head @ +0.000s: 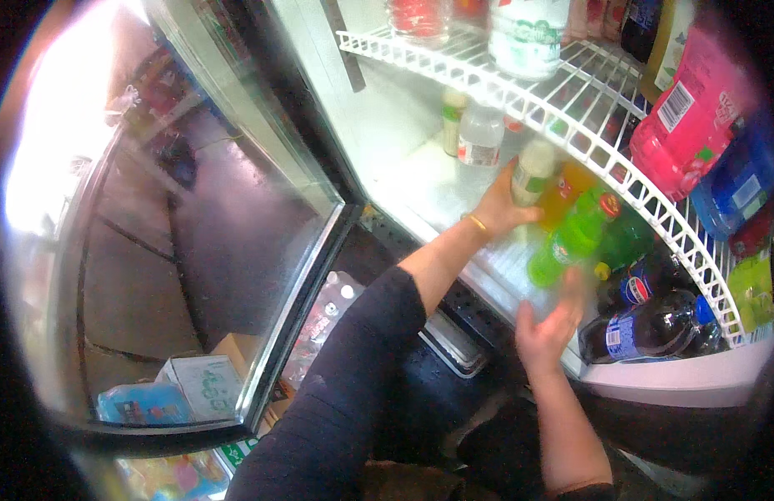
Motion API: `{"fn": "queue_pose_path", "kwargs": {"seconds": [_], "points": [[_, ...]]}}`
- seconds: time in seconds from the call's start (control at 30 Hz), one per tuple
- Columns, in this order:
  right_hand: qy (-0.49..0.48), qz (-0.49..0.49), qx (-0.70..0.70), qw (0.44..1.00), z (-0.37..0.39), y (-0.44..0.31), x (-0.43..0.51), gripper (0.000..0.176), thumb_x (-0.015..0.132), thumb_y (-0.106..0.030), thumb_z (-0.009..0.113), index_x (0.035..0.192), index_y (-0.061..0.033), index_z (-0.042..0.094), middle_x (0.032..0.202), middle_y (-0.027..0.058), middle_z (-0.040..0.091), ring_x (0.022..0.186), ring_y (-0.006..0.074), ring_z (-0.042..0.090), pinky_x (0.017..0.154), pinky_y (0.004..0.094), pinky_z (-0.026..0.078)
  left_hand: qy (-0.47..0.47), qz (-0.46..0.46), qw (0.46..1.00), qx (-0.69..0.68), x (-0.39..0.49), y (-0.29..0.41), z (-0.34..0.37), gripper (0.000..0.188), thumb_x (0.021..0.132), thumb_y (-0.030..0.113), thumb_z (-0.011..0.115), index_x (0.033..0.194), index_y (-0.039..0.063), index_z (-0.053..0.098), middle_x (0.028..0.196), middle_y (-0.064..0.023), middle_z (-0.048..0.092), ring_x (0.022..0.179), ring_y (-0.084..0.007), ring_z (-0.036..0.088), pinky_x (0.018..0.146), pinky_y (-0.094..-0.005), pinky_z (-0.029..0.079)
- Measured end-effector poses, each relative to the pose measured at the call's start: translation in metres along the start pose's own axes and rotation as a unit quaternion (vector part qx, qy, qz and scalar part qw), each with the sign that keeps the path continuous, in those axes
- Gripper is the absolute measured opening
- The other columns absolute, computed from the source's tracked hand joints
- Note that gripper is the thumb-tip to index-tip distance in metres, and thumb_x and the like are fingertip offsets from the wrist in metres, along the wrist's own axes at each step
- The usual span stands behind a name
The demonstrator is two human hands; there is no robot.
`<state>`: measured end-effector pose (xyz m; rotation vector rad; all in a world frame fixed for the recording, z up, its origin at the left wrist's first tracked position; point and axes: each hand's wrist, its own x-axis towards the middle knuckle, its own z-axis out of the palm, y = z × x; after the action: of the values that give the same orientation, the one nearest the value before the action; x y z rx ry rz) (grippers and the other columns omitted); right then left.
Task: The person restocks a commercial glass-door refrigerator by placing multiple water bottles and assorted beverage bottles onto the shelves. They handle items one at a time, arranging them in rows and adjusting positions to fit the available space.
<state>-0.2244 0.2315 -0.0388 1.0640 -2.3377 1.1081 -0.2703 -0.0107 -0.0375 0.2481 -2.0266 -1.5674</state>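
Note:
My left hand [502, 203] reaches into a refrigerated cabinet, its fingers and thumb around a pale bottle [537, 168] with a green-marked label. An orange drink bottle [563, 193] is just beyond my thumb. A bright green soda bottle [569, 241] with a red cap leans at a tilt on the cabinet floor [424, 181]. Below its base my right hand [552, 319] is spread, thumb apart, holding nothing. Its fingertips are blurred, so contact with the green bottle cannot be told. A clear bottle [480, 134] and another pale bottle [452, 122] stand behind my left hand.
A white wire shelf [574, 119] overhangs both hands, bearing a pink bottle [687, 119] and a blue bottle [737, 181]. Dark cola bottles [649, 329] lie at the right. The glass door [236, 250] stands ajar at left, with clear bottles [324, 319] beside its frame.

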Motion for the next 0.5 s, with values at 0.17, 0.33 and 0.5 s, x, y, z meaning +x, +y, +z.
{"fn": "queue_pose_path", "kwargs": {"seconds": [0.17, 0.33, 0.5], "points": [[0.005, -0.018, 0.002, 1.0, -0.001, -0.002, -0.001, 0.085, 0.076, -0.022, 0.072, 0.148, 0.004, 0.034, 0.151, 0.029, 0.038, 0.137, 0.0455, 0.037, 0.117, 0.0543, 0.024, 0.176, 0.06, 0.979, 0.078, -0.038, 0.036, -0.042, 0.034, 0.089, -0.001, 0.064, 0.124, 0.003, 0.066, 0.11, -0.0121, 0.073, 0.096, -0.0177, 0.071, 0.085, -0.0299, 0.056], [-0.011, 0.013, 0.009, 1.0, -0.004, -0.006, -0.001, 0.085, 0.076, -0.02, 0.074, 0.147, 0.0042, 0.034, 0.151, 0.0284, 0.037, 0.136, 0.0454, 0.037, 0.116, 0.0547, 0.024, 0.371, 0.135, 0.918, -0.037, 0.076, 0.072, -0.117, 0.017, 0.089, 0.002, 0.063, 0.105, -0.002, 0.066, 0.098, -0.0147, 0.071, 0.09, -0.0271, 0.067, 0.084, -0.0368, 0.053], [0.006, -0.01, 0.016, 1.0, -0.004, -0.007, 0.002, 0.084, 0.077, -0.021, 0.074, 0.147, 0.0034, 0.034, 0.151, 0.0287, 0.038, 0.137, 0.0436, 0.038, 0.116, 0.0555, 0.024, 0.151, 0.094, 0.957, 0.228, 0.144, 0.07, -0.141, 0.026, 0.088, 0.003, 0.061, 0.113, -0.002, 0.061, 0.107, -0.0171, 0.068, 0.098, -0.0285, 0.065, 0.09, -0.0383, 0.05]]}}
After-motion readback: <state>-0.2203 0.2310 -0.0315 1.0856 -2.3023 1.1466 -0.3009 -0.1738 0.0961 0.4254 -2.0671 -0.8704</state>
